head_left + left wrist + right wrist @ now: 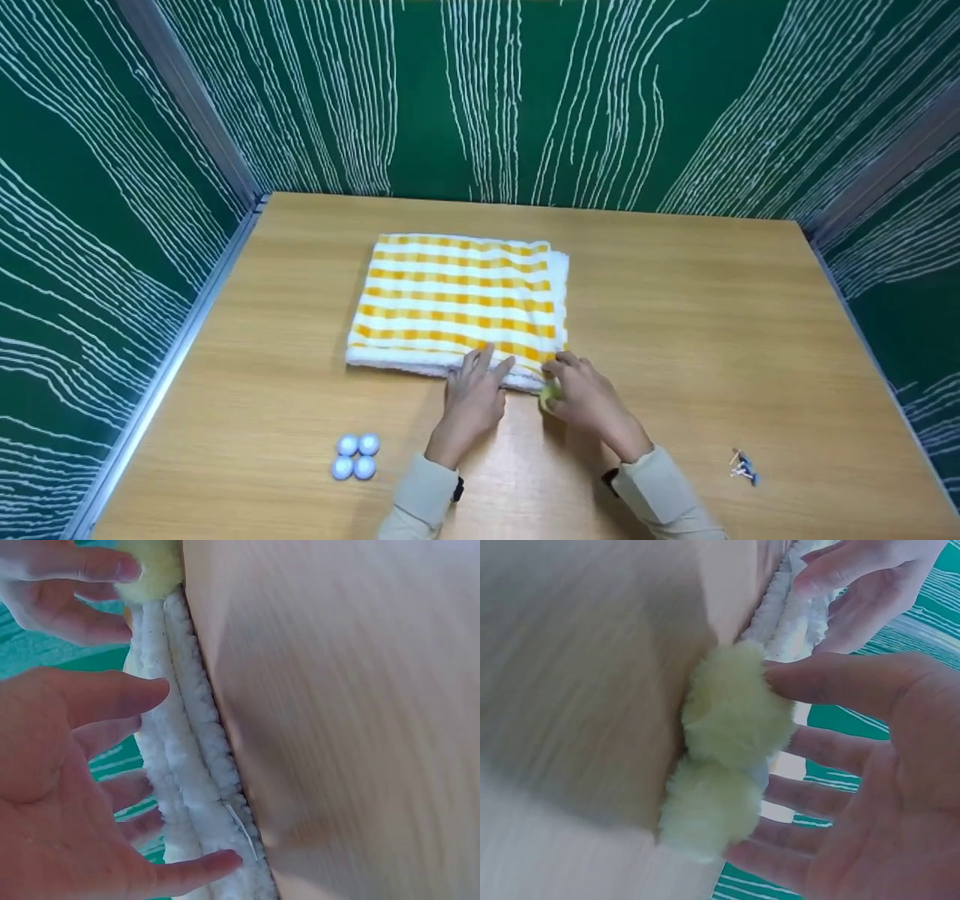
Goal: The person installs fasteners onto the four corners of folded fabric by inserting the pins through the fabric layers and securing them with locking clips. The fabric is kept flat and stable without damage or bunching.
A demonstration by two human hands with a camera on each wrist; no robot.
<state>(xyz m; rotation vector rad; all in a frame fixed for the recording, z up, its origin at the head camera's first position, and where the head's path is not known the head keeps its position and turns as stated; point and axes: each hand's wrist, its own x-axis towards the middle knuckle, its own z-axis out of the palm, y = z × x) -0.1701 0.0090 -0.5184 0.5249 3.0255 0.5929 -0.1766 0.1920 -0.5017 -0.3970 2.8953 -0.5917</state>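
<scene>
A folded yellow-and-white checked blanket (457, 292) with white fleecy edges lies on the wooden table. Across its near edge rests my left hand (478, 394), fingers spread; in the left wrist view its thumb and fingertips touch the layered white fleece (184, 757). At the blanket's near right corner, my right hand (589, 394) holds fluffy pale yellow pom-poms (735, 705). Two of these sit side by side low against the table in the right wrist view, the thumb at one and the other fingertips partly hidden behind them.
Several small bluish-white balls (355, 456) form a tight cluster on the table (255, 390) at the near left. Toward the near right lies a little heap of slim blue and white pieces (744, 467). Green panels (420, 97) with white wavy lines enclose the back and sides.
</scene>
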